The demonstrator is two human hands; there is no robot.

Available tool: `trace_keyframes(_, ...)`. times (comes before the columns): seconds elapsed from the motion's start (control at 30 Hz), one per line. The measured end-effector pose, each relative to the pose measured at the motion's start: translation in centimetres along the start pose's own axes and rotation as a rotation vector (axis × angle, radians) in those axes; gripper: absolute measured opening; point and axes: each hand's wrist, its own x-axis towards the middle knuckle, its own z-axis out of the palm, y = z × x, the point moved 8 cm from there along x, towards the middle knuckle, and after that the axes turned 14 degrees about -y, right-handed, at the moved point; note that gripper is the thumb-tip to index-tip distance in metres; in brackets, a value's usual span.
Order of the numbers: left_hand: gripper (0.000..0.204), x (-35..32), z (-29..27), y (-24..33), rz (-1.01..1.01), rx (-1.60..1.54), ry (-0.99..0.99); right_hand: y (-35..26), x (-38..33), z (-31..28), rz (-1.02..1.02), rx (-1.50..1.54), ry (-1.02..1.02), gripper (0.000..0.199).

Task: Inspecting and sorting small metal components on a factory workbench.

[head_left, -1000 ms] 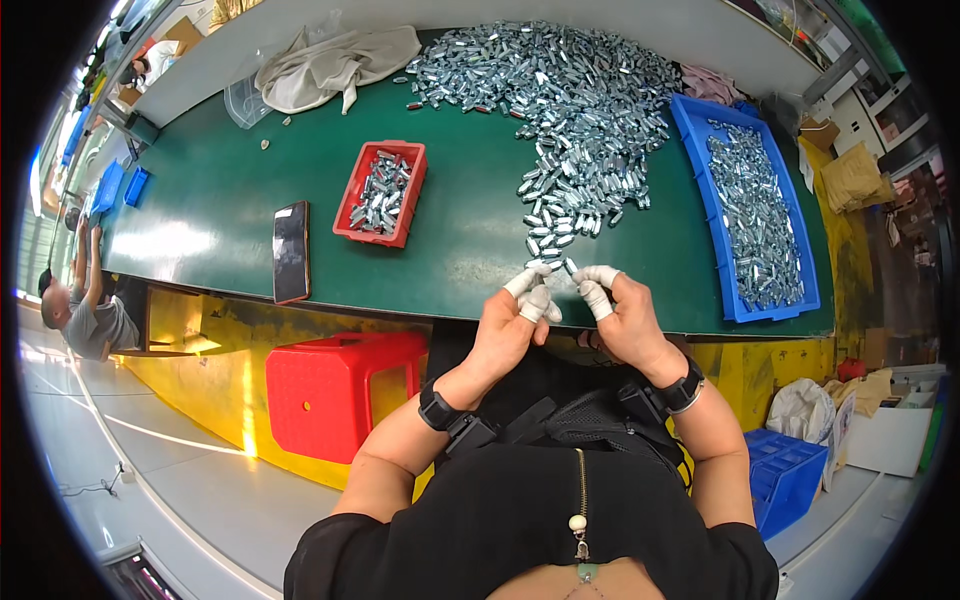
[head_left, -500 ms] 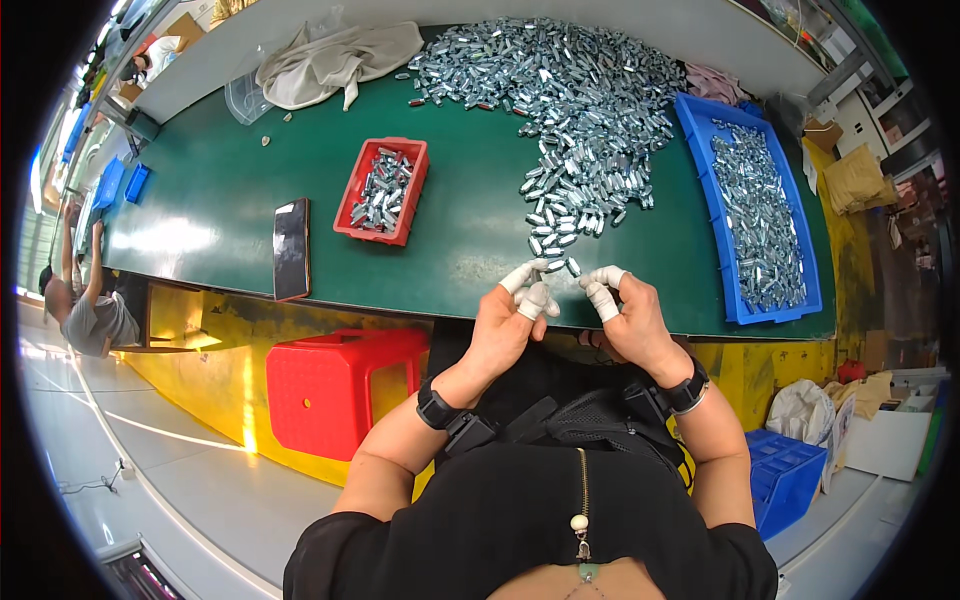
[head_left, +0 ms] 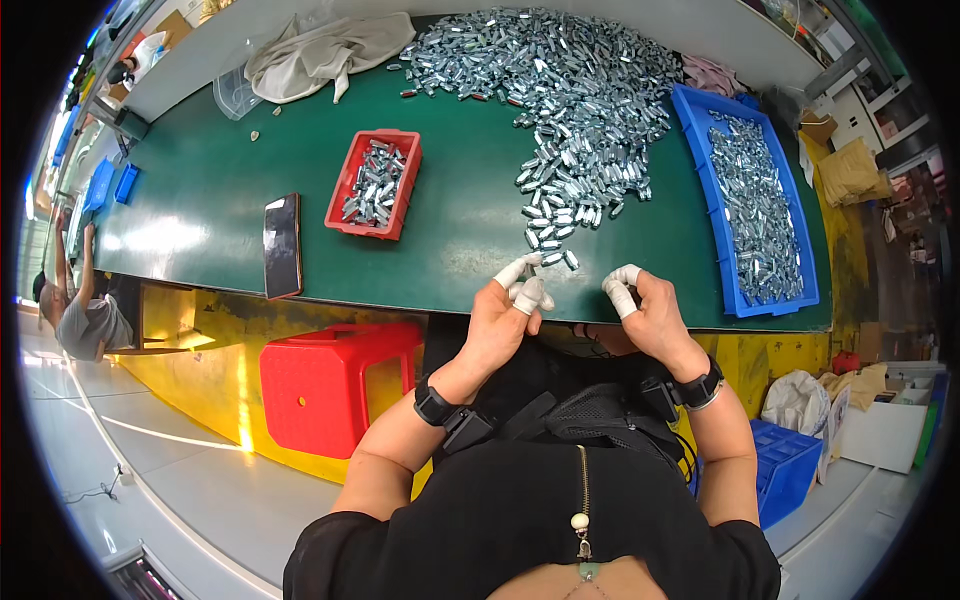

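Note:
Shiny silver metal pieces, short and elongated, lie in a large heap (head_left: 590, 110) that narrows toward me. At the tip of that trail, a few loose metal pieces (head_left: 552, 256) rest by the table's front edge. My left hand (head_left: 497, 318) is beside them, its fingers curled and white coverings on several fingertips. Whatever sits between those fingers is hidden. To the right, apart from the pieces, is my right hand (head_left: 652, 312), thumb and forefinger closed together in white coverings. I cannot make out what they hold, if anything.
On the green table (head_left: 460, 200) stand a red bin (head_left: 400, 210) of metal pieces, a dark phone (head_left: 283, 247) and a long blue tray (head_left: 735, 290) of pieces. A grey cloth (head_left: 325, 62) lies at the back. Below are a red stool (head_left: 310, 395) and a blue crate (head_left: 785, 465).
My right hand has moved right, away from the loose pieces and my left hand. The left hand stays by the trail's tip. The view has shifted slightly.

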Motion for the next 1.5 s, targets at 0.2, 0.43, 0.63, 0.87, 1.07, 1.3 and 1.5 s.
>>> trace_keyframes(0.2, 0.037, 0.1, -0.4, 0.0, -0.012, 0.001, 0.012, 0.8, 1.0, 0.1, 0.003, 0.062, 0.034, 0.016)
trace_keyframes(0.43, 0.037, -0.1, -1.8, -0.8, -0.02, -0.012, 0.036, 0.8, 1.6, -1.1, 0.061, -0.001, 0.051, 0.014)
trace_keyframes(0.63, 0.038, 0.2, -2.8, -1.7, -0.022, -0.036, 0.062, 3.4, 1.5, -3.9, 0.169, 0.045, 0.131, 0.015)
trace_keyframes(0.87, 0.04, 0.2, -3.0, -1.8, -0.008, -0.097, 0.059, 6.4, 1.7, -8.5, 0.064, -0.061, 0.348, 0.018)
trace_keyframes(1.07, 0.041, 0.0, -3.0, -1.7, -0.01, -0.097, 0.055, 10.1, 0.4, -18.0, 0.189, -0.287, 0.767, 0.023)
trace_keyframes(1.3, 0.04, 0.0, -2.8, -1.6, -0.013, -0.073, 0.054, 5.0, 2.7, -10.2, 0.016, -0.367, 0.422, 0.027)
trace_keyframes(1.5, 0.04, 0.4, -2.8, -1.7, -0.005, -0.08, 0.049, 1.1, 4.4, 1.7, 0.03, -0.181, 0.005, 0.017)
